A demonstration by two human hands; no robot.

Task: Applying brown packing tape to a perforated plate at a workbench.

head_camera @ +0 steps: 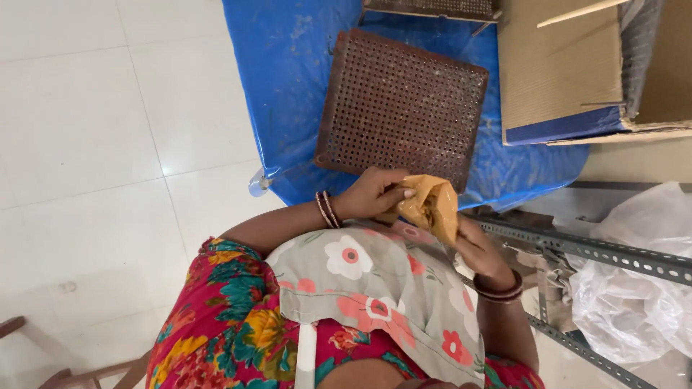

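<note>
Brown perforated tray (401, 101) (seemingly metal) on blue sheet (288, 65), beyond hands' pouch (431, 205).

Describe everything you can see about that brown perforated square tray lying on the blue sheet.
The perforated tray is a dark reddish-brown square plate, seemingly metal or rusty, filled with a dense grid of small round holes inside a plain raised border. It lies flat, slightly rotated, on the blue plastic sheet. Its near edge is partly hidden by the left hand and the yellowish pouch held before it; whether they touch it cannot be told. A second similar tray peeks in just beyond.
</note>
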